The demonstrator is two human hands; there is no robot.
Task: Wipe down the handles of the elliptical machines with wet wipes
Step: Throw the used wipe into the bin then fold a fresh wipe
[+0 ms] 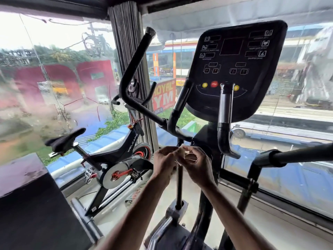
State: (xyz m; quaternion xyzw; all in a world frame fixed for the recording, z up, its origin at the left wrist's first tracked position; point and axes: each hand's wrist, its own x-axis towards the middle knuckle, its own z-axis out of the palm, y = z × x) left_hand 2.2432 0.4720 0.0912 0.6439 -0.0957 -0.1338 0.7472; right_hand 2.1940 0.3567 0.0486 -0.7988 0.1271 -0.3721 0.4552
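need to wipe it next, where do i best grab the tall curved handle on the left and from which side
Probably the straight upper stretch of the tall curved handle, just below its end cap. It is a round bar leaning up and right, so wrap the left hand with the wipe round it from the near side; the curtain stands close behind it.

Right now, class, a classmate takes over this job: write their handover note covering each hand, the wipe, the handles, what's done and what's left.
Left hand: pinches the small pale wipe.
Right hand: pinches it too, close to the left, below the console.
Long left handle rises at left; right handle juts in from the right; a short centre grip stands before the console. No hand touches any.
Done: wipe in hand; which handles are already wiped cannot be told.
Left: wipe the handles.
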